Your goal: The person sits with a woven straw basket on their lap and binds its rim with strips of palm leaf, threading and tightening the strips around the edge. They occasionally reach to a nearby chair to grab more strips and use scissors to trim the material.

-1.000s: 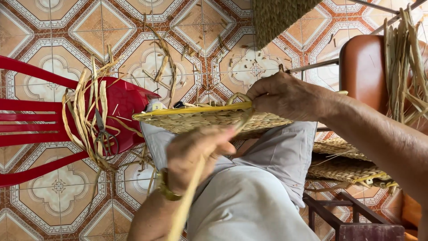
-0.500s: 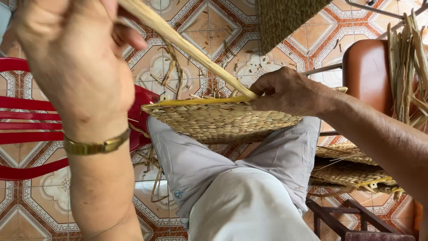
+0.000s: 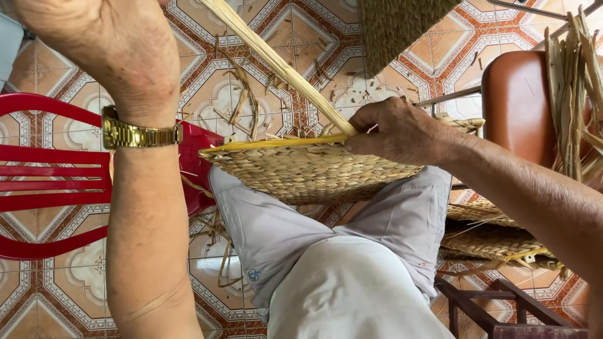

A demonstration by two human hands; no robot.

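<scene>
At frame centre the right hand (image 3: 399,130) pinches the woven basket (image 3: 308,169) rim on the lap, while the left hand (image 3: 103,47), upper left, closes around a straw strand (image 3: 276,63) pulled taut.

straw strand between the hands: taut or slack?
Taut. The straw strand runs in a straight line from the raised left hand down to the right hand at the woven basket rim, no sag.

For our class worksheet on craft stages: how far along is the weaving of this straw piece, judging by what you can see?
Done: the woven basket body looks fully plaited across its visible side. In hand: the right hand pinches the yellow rim while the left hand pulls a long straw strand taut. Left: the strand's loose length remains unworked; how much rim is bound cannot be told.
</scene>
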